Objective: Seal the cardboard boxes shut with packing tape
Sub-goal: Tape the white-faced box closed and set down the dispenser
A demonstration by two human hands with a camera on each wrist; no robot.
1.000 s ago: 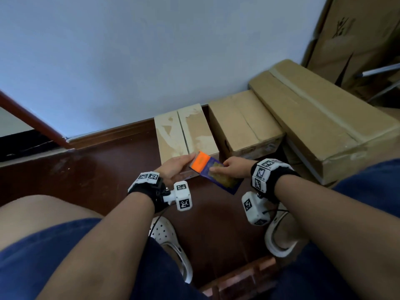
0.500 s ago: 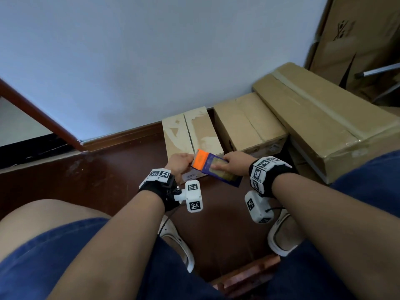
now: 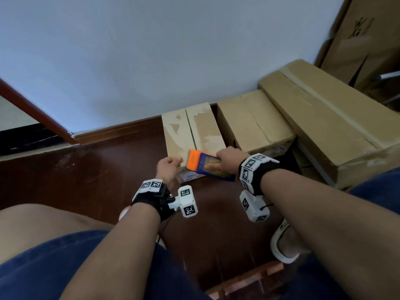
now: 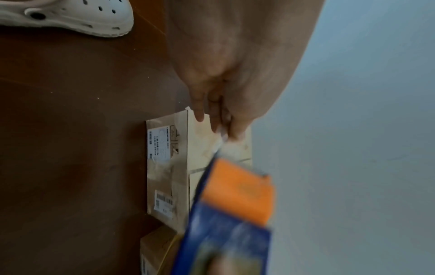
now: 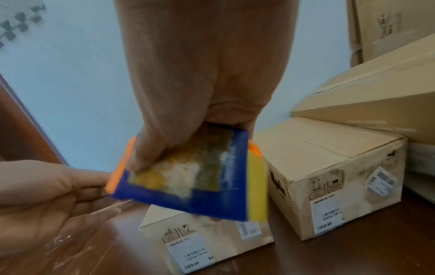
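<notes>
A small cardboard box (image 3: 194, 131) stands on the dark floor against the wall, its two top flaps closed with a bare seam. My right hand (image 3: 227, 158) grips a blue and orange tape dispenser (image 3: 205, 166) just above the box's near end. My left hand (image 3: 170, 166) is a short way left of the dispenser. In the left wrist view its fingertips (image 4: 221, 128) pinch the end of a clear tape strip (image 4: 220, 145) that runs to the dispenser (image 4: 235, 214). The right wrist view shows the dispenser (image 5: 200, 176) over the box (image 5: 207, 240).
A second closed box (image 3: 253, 120) stands right of the small one, then a long taped carton (image 3: 324, 118) and upright cartons (image 3: 363, 40) in the corner. My white clogs (image 3: 283, 245) are on the floor below my arms. A wooden door frame (image 3: 32, 109) slants at left.
My left hand was touching the dispenser's orange end; it has moved left, away from it, drawing tape out. The dispenser has shifted slightly forward over the box's near end.
</notes>
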